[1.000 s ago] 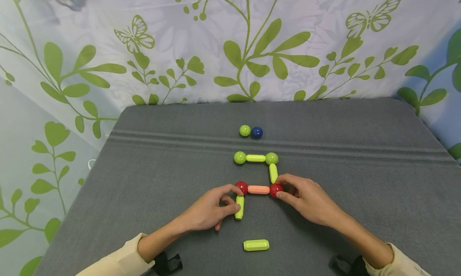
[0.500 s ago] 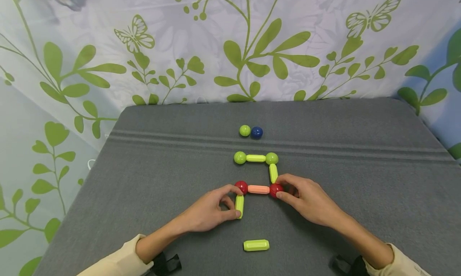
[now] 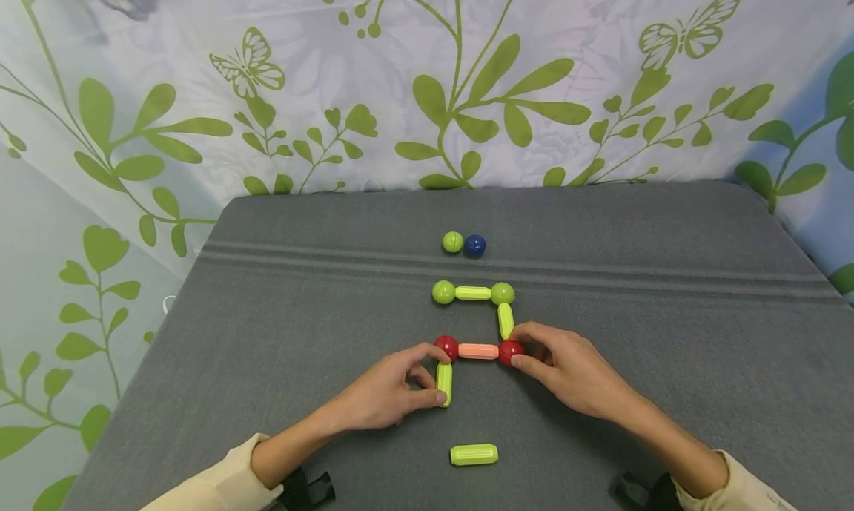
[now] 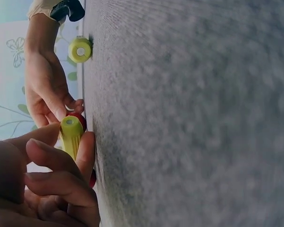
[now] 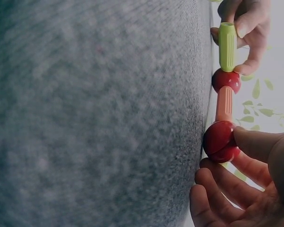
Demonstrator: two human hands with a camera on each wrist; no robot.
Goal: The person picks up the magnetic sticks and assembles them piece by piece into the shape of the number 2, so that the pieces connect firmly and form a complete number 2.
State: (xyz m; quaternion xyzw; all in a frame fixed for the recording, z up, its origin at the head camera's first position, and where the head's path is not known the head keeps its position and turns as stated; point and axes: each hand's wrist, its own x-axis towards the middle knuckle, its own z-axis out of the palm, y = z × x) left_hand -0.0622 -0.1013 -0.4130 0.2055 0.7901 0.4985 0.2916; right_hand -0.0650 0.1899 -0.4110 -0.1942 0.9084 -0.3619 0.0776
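Behind your work hangs a pale cloth [image 3: 567, 21] printed with green leaves and butterflies, just past the far edge of the bench [image 3: 300, 296]. The bench wears grey fabric, creased by parallel lines running from its left edge to its right. Your cream sleeves [image 3: 213, 477] reach in from the near edge.

Your left hand [image 3: 380, 392] pinches a yellow-green rod [image 3: 445, 381] between thumb and forefinger; your right hand [image 3: 574, 366] grips the right red ball [image 3: 509, 351] with thumb and fingertips.

You have five rods: four yellow-green, one orange. The orange rod [image 3: 478, 351] joins two red balls, and your pinched rod runs from the left one toward the near edge. A second yellow-green rod leads from the right one toward the far edge, a third lies across its top, and a loose rod [image 3: 474, 454] lies nearest you.

Six balls: two red, three green, one blue. The blue ball [image 3: 475, 245] sits beside a green ball [image 3: 453, 242], nearest the far edge.
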